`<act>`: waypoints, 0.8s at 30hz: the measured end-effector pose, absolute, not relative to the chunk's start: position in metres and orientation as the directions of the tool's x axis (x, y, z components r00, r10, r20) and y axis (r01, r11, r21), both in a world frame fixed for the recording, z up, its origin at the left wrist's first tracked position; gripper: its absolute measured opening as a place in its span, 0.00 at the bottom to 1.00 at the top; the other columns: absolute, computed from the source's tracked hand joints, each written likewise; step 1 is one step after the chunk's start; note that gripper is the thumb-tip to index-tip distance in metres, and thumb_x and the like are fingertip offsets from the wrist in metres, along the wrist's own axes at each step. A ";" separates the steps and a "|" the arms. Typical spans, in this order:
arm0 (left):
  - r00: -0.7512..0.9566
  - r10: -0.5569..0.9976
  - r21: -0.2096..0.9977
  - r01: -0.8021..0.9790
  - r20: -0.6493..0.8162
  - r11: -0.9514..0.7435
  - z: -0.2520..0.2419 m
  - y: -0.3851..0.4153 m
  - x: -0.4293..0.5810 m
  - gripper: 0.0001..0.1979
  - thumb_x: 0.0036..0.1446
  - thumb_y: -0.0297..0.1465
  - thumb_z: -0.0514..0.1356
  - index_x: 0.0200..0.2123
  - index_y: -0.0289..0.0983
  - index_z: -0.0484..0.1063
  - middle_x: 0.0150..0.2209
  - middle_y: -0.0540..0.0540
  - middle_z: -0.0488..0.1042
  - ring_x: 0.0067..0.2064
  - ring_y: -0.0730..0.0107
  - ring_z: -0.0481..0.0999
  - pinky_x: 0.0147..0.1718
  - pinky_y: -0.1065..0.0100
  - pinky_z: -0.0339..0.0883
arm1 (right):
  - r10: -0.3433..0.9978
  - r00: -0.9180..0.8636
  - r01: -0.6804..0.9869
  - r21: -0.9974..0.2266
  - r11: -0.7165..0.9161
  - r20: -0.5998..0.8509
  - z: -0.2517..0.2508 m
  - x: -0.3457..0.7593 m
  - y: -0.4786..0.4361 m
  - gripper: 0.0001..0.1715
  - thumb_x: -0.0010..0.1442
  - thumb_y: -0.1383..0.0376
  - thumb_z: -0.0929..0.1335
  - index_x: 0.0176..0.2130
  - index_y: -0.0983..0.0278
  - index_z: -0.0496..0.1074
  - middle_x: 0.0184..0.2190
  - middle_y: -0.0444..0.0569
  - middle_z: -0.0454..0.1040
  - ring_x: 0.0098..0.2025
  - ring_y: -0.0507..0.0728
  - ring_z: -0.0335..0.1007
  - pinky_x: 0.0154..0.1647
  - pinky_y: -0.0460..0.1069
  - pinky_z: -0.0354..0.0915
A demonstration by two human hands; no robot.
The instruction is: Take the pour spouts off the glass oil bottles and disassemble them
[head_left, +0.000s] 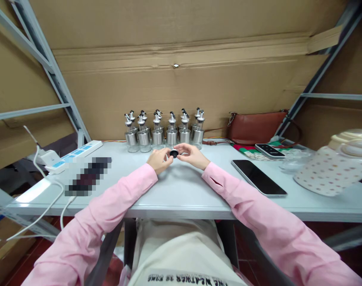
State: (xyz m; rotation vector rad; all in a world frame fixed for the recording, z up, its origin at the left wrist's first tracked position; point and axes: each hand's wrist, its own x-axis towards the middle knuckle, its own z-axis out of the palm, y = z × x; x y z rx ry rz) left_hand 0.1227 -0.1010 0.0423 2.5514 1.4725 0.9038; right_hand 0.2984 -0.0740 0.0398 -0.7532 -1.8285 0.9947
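Observation:
Both of my hands meet over the grey table (181, 190) and pinch a small black round cap (174, 153) between their fingertips. My left hand (158, 159) grips it from the left, fingers curled. My right hand (190, 154) grips it from the right. Just behind the hands stands a cluster of several glass oil bottles (164, 133) with steel bands and pourer spouts, close to the cardboard wall. Both arms wear pink sleeves.
A dark tablet (258, 176) and a phone (269, 150) lie to the right, near a brown bag (255, 127) and a dotted hat (332, 169). A white power strip (75, 155) with cables and a blurred dark object (87, 174) sit at left. Metal shelf frames flank the table.

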 end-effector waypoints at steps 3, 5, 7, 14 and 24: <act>0.361 0.818 0.315 0.793 0.448 -0.522 0.043 -0.103 0.125 0.10 0.53 0.32 0.51 0.38 0.37 0.67 0.32 0.51 0.74 0.33 0.71 0.72 0.42 0.64 0.57 | 0.792 -0.442 0.101 -0.855 0.509 0.420 0.039 0.299 -0.074 0.21 0.41 0.69 0.69 0.39 0.66 0.68 0.34 0.48 0.72 0.35 0.51 0.69 0.37 0.48 0.66; 0.360 0.825 0.311 0.800 0.436 -0.514 0.043 -0.103 0.125 0.09 0.53 0.32 0.52 0.36 0.36 0.67 0.32 0.51 0.74 0.31 0.72 0.72 0.41 0.64 0.57 | 0.786 -0.440 0.111 -0.842 0.528 0.435 0.038 0.299 -0.074 0.20 0.42 0.69 0.68 0.39 0.66 0.68 0.34 0.48 0.73 0.35 0.51 0.69 0.36 0.47 0.67; 0.368 0.827 0.304 0.803 0.425 -0.513 0.042 -0.102 0.126 0.09 0.53 0.32 0.52 0.35 0.36 0.67 0.31 0.51 0.74 0.31 0.72 0.71 0.41 0.64 0.57 | 0.779 -0.434 0.129 -0.825 0.550 0.452 0.037 0.299 -0.073 0.18 0.42 0.70 0.66 0.38 0.66 0.69 0.33 0.48 0.73 0.35 0.51 0.69 0.36 0.47 0.67; 0.381 0.823 0.274 0.811 0.422 -0.516 0.037 -0.097 0.126 0.09 0.51 0.30 0.54 0.37 0.36 0.68 0.32 0.51 0.74 0.29 0.74 0.71 0.39 0.66 0.58 | 0.729 -0.440 0.204 -0.732 0.650 0.525 0.036 0.299 -0.073 0.19 0.43 0.70 0.66 0.39 0.67 0.70 0.33 0.50 0.73 0.36 0.52 0.70 0.37 0.48 0.69; 0.357 0.845 0.233 0.851 0.398 -0.470 0.042 -0.102 0.120 0.09 0.46 0.36 0.58 0.29 0.37 0.69 0.24 0.51 0.72 0.27 0.70 0.71 0.28 0.71 0.58 | 0.566 -0.536 0.322 -0.469 0.823 0.626 0.031 0.298 -0.073 0.18 0.45 0.71 0.65 0.39 0.69 0.72 0.34 0.52 0.74 0.33 0.52 0.71 0.38 0.49 0.71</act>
